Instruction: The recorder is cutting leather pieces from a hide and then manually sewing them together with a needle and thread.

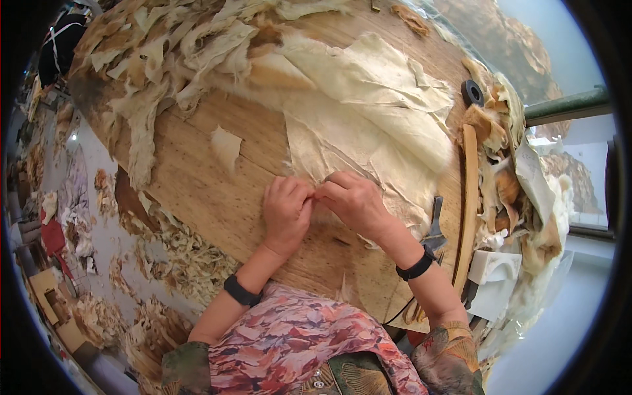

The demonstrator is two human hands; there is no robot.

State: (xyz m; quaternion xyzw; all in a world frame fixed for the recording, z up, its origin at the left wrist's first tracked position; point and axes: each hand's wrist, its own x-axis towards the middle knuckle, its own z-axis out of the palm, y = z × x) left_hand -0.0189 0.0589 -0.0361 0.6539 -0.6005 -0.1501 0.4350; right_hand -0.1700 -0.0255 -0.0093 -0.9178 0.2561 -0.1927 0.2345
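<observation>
A large cream pelt [372, 131], skin side up with wrinkled folds and fur along its edges, lies on the wooden work board [191, 164]. My left hand [287, 214] and my right hand [352, 201] meet at its near left edge, fingers curled and pinched together on it; the exact spot between the fingertips is hidden. A small loose cream scrap [226, 148] lies to the upper left of my hands. To the right of my right hand, beside the pelt, rests a dark metal tool [435, 224]. Each wrist wears a black band.
Pelt scraps [138, 118] heap along the board's far and left sides. A long wooden strip [469, 191], a black ring [473, 93], a white plastic object [494, 276] and more fur pieces line the right, beside a window. Scraps litter the floor at left.
</observation>
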